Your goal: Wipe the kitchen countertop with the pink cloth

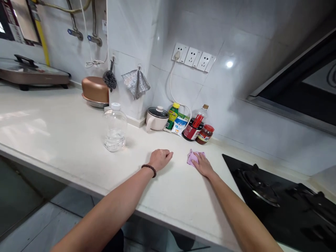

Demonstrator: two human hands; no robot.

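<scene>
Near the centre of the frame, the right hand (202,165) lay flat, fingers released, on a small pink cloth (190,156) on the white worktop (65,129). Just left of it, the left hand (160,159) rested clenched in a fist. A clear bottle (114,127) stood further left.

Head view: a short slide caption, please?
Right hand flat on a pink cloth on the countertop; left hand fisted alongside.
</scene>
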